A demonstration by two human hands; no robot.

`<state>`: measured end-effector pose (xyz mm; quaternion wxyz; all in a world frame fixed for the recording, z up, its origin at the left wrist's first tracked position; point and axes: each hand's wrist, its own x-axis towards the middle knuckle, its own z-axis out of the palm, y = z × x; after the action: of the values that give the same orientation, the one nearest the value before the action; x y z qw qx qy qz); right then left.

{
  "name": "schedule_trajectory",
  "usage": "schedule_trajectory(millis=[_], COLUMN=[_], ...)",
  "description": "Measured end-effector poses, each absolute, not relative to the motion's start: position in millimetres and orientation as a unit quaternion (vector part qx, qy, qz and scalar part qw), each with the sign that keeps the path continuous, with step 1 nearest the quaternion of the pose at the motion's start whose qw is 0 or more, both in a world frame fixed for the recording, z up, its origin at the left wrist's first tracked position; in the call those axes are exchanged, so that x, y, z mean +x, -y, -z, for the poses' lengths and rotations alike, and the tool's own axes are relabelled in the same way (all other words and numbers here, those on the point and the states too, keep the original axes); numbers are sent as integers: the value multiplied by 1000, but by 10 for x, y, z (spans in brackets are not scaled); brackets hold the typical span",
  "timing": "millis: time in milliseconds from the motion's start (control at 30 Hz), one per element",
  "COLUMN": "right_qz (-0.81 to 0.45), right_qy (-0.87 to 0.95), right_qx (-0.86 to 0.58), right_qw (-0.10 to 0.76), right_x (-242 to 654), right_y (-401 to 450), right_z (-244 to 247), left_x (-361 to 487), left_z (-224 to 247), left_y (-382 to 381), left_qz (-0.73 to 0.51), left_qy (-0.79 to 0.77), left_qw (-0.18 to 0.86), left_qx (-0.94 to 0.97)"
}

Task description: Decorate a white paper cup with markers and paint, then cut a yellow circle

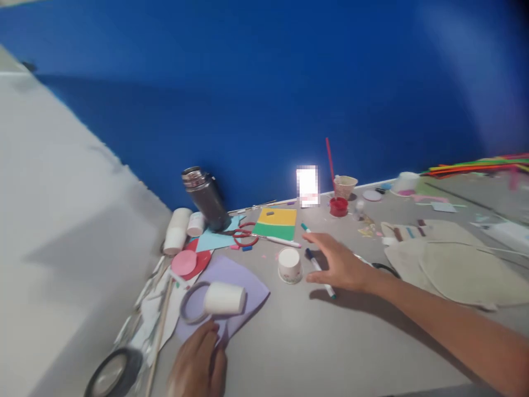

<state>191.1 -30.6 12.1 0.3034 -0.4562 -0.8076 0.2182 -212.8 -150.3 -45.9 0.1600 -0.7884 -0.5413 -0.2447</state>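
My right hand [336,262] reaches in from the right with thumb and fingers spread apart, open and holding nothing. Under and beside it lie capped markers, one of them a white marker [329,289] with a teal end. Just left of its fingertips, a small white paper cup [290,264] stands upside down on the table. My left hand [198,361] is low in the frame, slightly blurred, fingers loosely bent at the purple sheet [252,278], with no object visible in it. Beyond its fingertips are a white paper cup [225,298] on its side and a grey tape roll [185,309].
A dark flask [206,201] stands at the back left near red-handled scissors [246,237]. A yellow and green sheet [276,223], a red paint pot [339,207] and a patterned cup [345,187] line the back. Beige cloth pieces [454,264] lie right; black tape [113,372] lies front left.
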Motion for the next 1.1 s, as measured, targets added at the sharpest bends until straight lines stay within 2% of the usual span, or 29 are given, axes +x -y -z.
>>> schedule_trajectory(millis=[200,400,533,700,800,967,1100], right_qz=[-231,-206,-204,-183,-172,-159,-160], right_qy=[769,776,774,785,791,793,796], right_qx=[-498,-494,-498,-485,-479,-480,-483], right_qw=[328,335,333,340,338,339,327], right_x=[2012,2026,2039,2045,2046,2048,2037], right_y=[339,341,316,296,288,288,300], right_z=[152,199,249,295,307,304,296], left_x=[-2005,-1864,-1782,-1677,-1695,-1807,-1746], left_z=[220,-183,-294,-218,-212,-345,-459], left_y=[1551,1731,1818,1794,1727,1658,1683], left_qz=[171,82,132,180,171,84,119], left_qy=[632,679,661,613,618,674,633], left_qw=[158,24,-42,-89,-95,-41,-37], left_qx=[-739,-729,-737,-764,-761,-732,-764])
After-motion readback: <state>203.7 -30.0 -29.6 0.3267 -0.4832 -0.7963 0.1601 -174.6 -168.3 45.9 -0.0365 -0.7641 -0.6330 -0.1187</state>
